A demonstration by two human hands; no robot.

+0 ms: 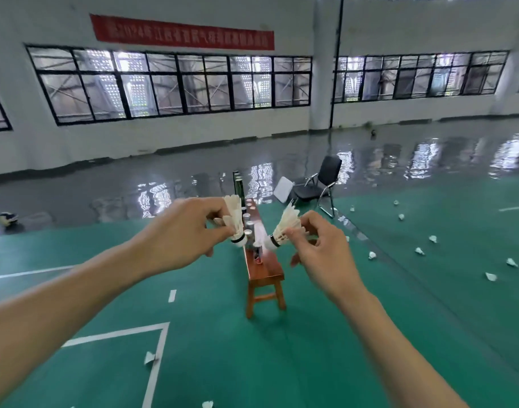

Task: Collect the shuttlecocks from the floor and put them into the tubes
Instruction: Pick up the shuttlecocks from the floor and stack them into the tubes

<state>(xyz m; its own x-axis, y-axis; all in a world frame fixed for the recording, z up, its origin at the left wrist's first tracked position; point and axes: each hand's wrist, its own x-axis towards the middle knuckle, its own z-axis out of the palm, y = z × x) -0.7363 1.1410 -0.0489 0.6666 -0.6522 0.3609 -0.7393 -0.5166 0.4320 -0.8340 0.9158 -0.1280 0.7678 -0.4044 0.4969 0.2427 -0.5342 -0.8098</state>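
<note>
The left hand (pixel 181 231) pinches a stack of white shuttlecocks (pixel 235 220) by the feathers, cork ends down, fingers curled round them. The right hand (pixel 320 245) pinches a second bunch of shuttlecocks (pixel 284 228) the same way, its cork tilted down toward 7 o'clock, thumb and forefinger closed on the feathers and the other fingers loosely bent. The two bunches hang close together but apart, both in front of the tubes (pixel 249 228), which stand upright in a row along a narrow wooden bench (pixel 265 272) that runs away toward 12 o'clock (their open or capped tops cannot be told apart at this blur). A taller dark tube (pixel 239 184) stands at the bench's far end.

More shuttlecocks lie on the green court floor (pixel 311 348): a scatter at 3 o'clock of the bench (pixel 419 251), one at 7 o'clock on a white court line (pixel 149 357), one at the bottom edge (pixel 207 404). At 1 o'clock of the bench stands a black chair (pixel 320 187) with a white board (pixel 283 189) leaning beside it. Far off at 9 o'clock a ball (pixel 7 218) rests on the grey floor. A red banner (pixel 181 32) hangs above the windows.
</note>
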